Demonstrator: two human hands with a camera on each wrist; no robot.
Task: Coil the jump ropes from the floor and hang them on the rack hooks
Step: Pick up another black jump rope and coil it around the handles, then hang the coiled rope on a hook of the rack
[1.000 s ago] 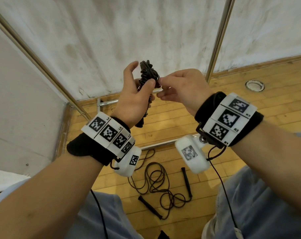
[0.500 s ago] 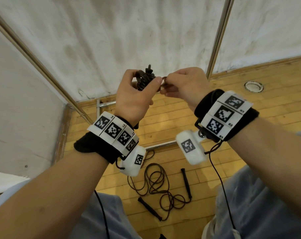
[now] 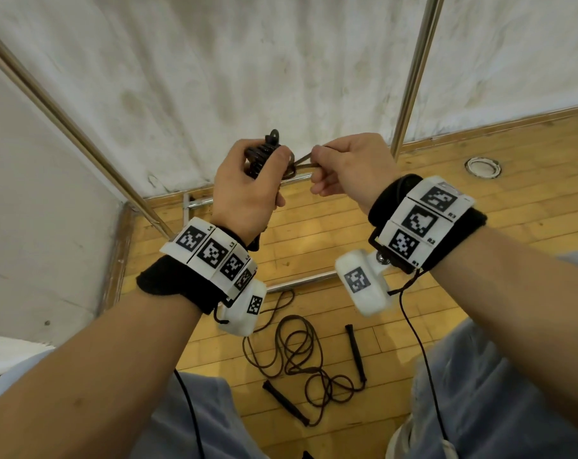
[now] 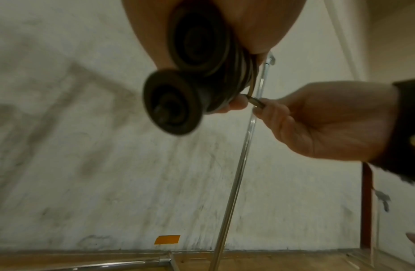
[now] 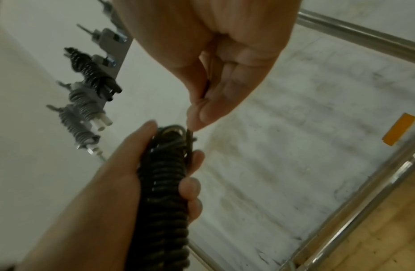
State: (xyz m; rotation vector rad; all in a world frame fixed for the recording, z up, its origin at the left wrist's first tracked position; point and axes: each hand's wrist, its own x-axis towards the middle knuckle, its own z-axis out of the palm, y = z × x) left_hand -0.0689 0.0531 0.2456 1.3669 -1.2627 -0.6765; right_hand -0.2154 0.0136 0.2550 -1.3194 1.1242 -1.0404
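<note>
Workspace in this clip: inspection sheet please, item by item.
Surface: wooden floor, bare planks by the wall.
Job's things: coiled rope held at chest height; loose rope tangled on the floor; three wound ropes on rack hooks.
Clutter: round floor fitting.
Hands: left hand grips the coiled rope; right hand pinches its strand.
Cables: thin black lead from the right wrist unit.
Surroundings: stained white wall, metal poles.

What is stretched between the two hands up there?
A short taut loop of rope runs from the coiled black jump rope held in the left hand to the right hand pinching it, clearest in the head view.
</note>
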